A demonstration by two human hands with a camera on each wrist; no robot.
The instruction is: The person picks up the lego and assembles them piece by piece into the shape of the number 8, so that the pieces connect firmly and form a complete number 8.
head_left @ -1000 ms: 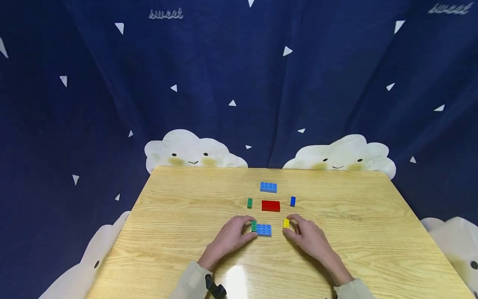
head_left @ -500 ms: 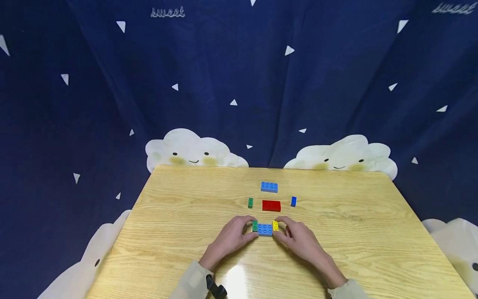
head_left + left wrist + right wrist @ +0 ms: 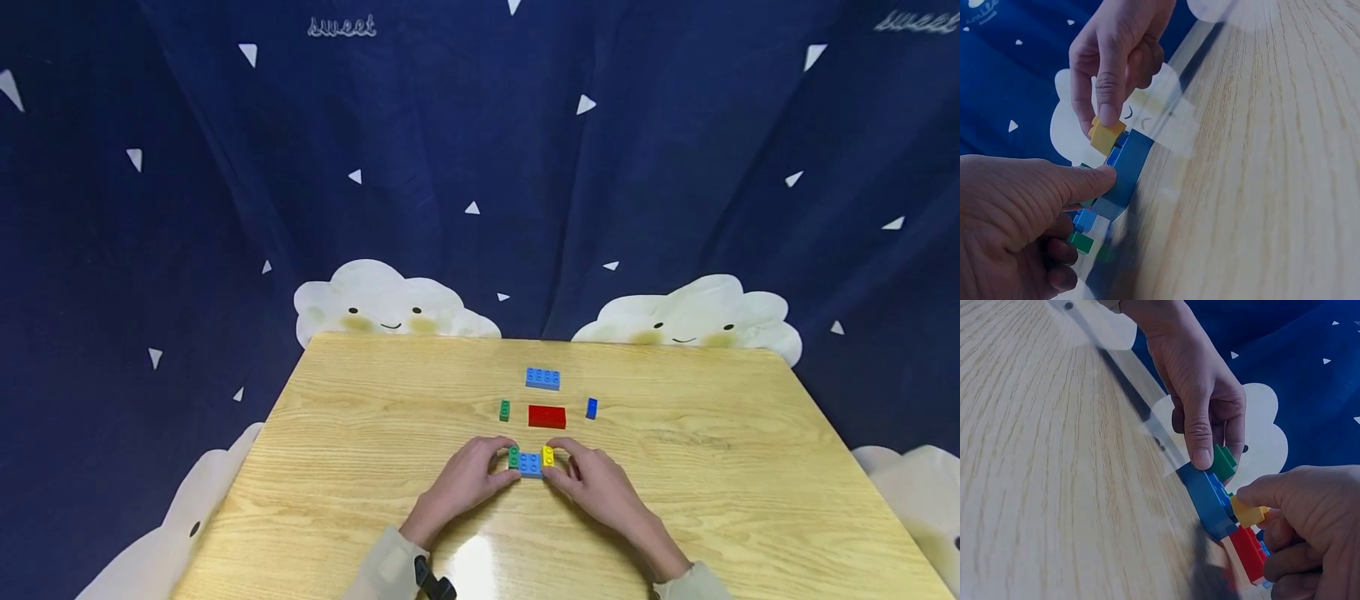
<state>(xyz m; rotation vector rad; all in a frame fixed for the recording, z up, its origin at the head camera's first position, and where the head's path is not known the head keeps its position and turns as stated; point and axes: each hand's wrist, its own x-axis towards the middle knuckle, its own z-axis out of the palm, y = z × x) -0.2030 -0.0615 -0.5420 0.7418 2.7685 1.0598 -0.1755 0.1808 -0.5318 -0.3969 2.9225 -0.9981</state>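
Note:
In the head view, a blue building brick [image 3: 530, 465] with studs on top lies on the table between the hands. A small green brick [image 3: 513, 457] stands on its left end, and my left hand [image 3: 461, 479] pinches this green brick between thumb and fingers. My right hand [image 3: 603, 485] pinches a small yellow brick [image 3: 547, 457] over the blue brick's right end. The right wrist view has the yellow brick [image 3: 1247, 512] at the studs of the blue brick [image 3: 1205, 500]; whether it is pressed fully down I cannot tell. My left thumb also reaches the blue brick's upper edge there.
Beyond the hands lie a red brick [image 3: 547, 417], a second blue brick [image 3: 542, 379], a small green brick [image 3: 505, 410] and a small dark blue brick [image 3: 592, 408]. A dark blue curtain [image 3: 420, 167] hangs behind the wooden table [image 3: 360, 400].
My right hand has moved left with the yellow brick, from beside the blue brick to over its right end. The left hand keeps its hold on the green brick.

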